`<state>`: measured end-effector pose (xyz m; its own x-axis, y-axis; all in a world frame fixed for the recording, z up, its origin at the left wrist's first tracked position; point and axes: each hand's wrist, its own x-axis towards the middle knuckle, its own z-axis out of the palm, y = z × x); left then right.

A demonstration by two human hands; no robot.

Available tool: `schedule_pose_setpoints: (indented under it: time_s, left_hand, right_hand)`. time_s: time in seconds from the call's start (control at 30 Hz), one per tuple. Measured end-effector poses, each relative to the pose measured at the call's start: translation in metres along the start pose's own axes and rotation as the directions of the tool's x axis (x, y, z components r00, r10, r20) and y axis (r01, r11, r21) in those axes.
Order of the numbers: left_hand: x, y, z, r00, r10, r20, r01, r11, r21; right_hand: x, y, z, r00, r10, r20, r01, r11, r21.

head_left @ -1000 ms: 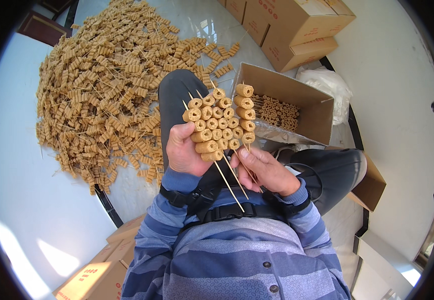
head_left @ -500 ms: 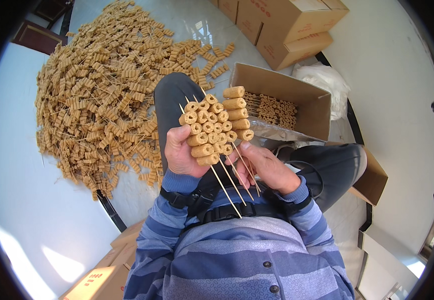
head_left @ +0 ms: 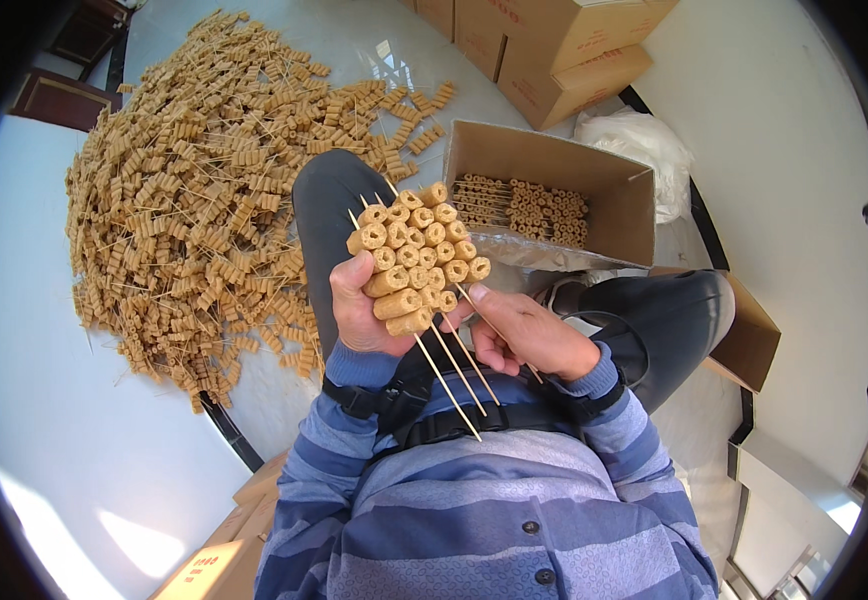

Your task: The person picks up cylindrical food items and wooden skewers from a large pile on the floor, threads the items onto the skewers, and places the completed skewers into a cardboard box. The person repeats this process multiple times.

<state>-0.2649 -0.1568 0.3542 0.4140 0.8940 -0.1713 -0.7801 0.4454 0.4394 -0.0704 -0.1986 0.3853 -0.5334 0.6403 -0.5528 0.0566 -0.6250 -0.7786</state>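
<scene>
Gathered tighter since a second ago, the skewers (head_left: 419,262) sit clamped in the left hand (head_left: 359,312); the right hand (head_left: 529,335) pinches their sticks, squaring the bundle.

Blue and grey striped long-sleeved shirt with dark buttons, black chest strap, dark grey trousers, bare hands (head_left: 434,315)

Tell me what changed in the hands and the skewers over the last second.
The rightmost skewer stood apart; now it lies closed up against the bundle of skewers. The right hand kept pinching the sticks' lower ends. The left hand kept its grip on the bundle. The open box and loose pile stayed put.
</scene>
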Motion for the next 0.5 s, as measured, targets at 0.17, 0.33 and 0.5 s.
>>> schedule_pose_setpoints:
  time_s: [0.17, 0.33, 0.5]
  left_hand:
    - [0.006, 0.004, 0.004, 0.997, 0.076, 0.009, -0.076, 0.994, 0.076]
    - [0.019, 0.007, 0.006, 0.998, 0.067, 0.004, -0.064, 0.947, 0.314]
    - [0.034, -0.028, 0.022, 0.996, -0.082, 0.046, 0.062, 0.94, 0.336]
  right_hand:
    - [0.011, 0.015, 0.01, 0.976, -0.206, -0.069, 0.199, 0.975, -0.1]
    - [0.005, 0.007, -0.015, 0.82, -0.416, -0.393, 0.368, 0.909, -0.195]
    - [0.013, -0.007, -0.03, 0.773, -0.544, -0.326, 0.395, 0.816, -0.422]
